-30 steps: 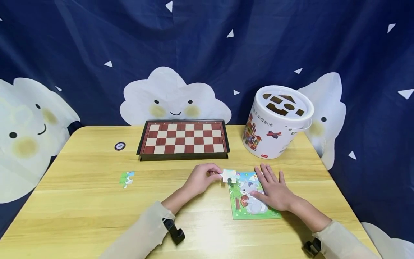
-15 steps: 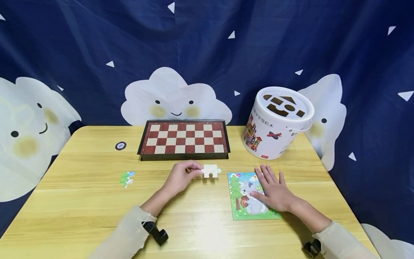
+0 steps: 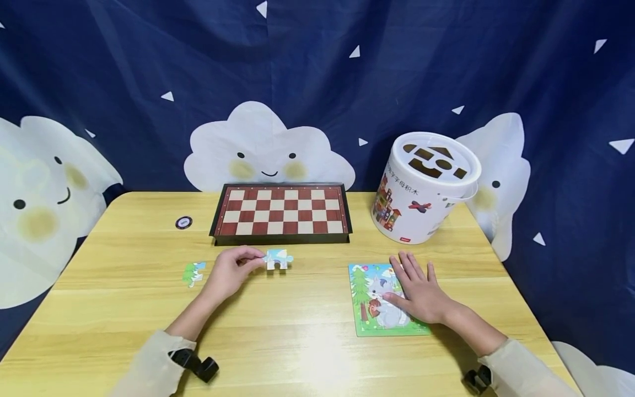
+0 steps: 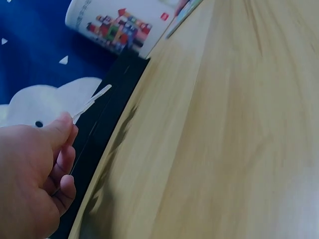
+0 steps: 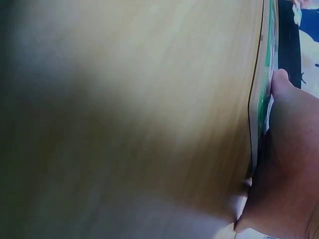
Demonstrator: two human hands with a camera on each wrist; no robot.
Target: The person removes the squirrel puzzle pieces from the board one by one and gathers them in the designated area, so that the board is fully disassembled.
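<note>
My left hand (image 3: 232,274) pinches a jigsaw puzzle piece (image 3: 278,259) by its left end, in front of the chessboard. Its blue printed face shows in the head view; the left wrist view has the piece (image 4: 94,102) nearly edge-on between thumb and fingers. To the right, my right hand (image 3: 421,292) lies with spread, straight fingers on the squirrel jigsaw puzzle (image 3: 367,325), covering its right part. In the right wrist view the thumb of my right hand (image 5: 294,149) lies along the puzzle's green edge. Another puzzle piece (image 3: 192,274), green and blue, rests left of my left hand.
A chessboard (image 3: 283,212) in a black frame stands at the back middle. Right of it is a white lidded bucket (image 3: 421,187) with shaped holes. A round chip (image 3: 183,223) lies at the back left. A dark blue curtain (image 3: 317,66) hangs behind the table.
My left hand has moved left with the puzzle piece, away from the squirrel puzzle. The piece has turned from its pale side to its printed side. My right hand has stayed in place.
</note>
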